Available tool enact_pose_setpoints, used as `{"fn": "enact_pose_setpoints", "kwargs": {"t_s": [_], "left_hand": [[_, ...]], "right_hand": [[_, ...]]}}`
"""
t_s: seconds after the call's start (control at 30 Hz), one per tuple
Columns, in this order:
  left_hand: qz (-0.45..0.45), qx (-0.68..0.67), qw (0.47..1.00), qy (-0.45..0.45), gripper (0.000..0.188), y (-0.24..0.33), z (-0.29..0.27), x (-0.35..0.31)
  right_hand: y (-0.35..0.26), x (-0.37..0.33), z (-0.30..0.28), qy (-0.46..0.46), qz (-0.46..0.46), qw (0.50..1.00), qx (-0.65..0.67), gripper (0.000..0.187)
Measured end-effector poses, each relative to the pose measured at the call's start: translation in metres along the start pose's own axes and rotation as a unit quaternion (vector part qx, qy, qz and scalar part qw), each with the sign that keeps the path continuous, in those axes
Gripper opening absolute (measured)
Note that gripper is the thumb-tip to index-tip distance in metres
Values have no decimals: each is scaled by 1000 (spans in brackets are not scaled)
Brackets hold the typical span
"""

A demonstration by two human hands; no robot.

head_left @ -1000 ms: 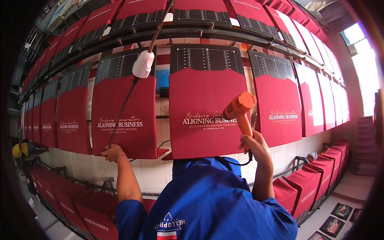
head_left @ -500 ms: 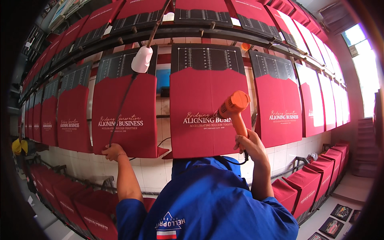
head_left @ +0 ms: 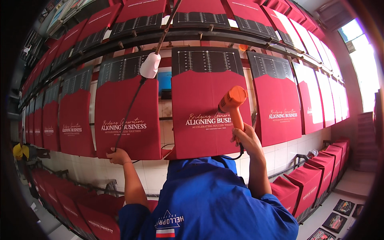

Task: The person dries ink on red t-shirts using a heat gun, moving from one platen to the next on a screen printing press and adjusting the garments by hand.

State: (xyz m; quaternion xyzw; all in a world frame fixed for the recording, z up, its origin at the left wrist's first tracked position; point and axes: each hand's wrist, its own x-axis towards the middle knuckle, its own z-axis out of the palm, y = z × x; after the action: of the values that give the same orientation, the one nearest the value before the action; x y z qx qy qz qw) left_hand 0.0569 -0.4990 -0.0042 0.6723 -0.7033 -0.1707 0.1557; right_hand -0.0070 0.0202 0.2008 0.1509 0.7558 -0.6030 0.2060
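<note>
My right hand grips the handle of an orange heat gun, its head over the print on a red T-shirt stretched on a dark board. My left hand is closed on a black cable at the lower edge of the neighbouring red T-shirt. That cable runs up to a white socket hanging from a cord above the boards. The heat gun's own lead drops from below my right hand and is partly hidden by the board and my blue shirt.
Rows of boards with red printed T-shirts, such as one at the right, stretch to both sides. A dark metal rail runs behind them. Behind me stands another row of red-covered boards. Pictures lie at the lower right.
The hanging socket and cable have shifted right. My left hand has moved slightly right and down with the cable. The heat gun has moved slightly left and up, still over the same shirt.
</note>
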Motion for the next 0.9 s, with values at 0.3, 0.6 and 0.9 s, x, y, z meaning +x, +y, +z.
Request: {"fn": "enact_pose_setpoints", "kwargs": {"t_s": [0.3, 0.6, 0.9], "left_hand": [[70, -76, 994, 31, 55, -26, 10, 6], [77, -99, 991, 45, 55, -30, 12, 8], [71, -126, 989, 33, 54, -27, 10, 6]], "right_hand": [[-6, -21, 23, -40, 39, 998, 36, 22], [8, -23, 42, -8, 10, 1000, 17, 20], [-2, -17, 48, -19, 12, 999, 31, 21]]}}
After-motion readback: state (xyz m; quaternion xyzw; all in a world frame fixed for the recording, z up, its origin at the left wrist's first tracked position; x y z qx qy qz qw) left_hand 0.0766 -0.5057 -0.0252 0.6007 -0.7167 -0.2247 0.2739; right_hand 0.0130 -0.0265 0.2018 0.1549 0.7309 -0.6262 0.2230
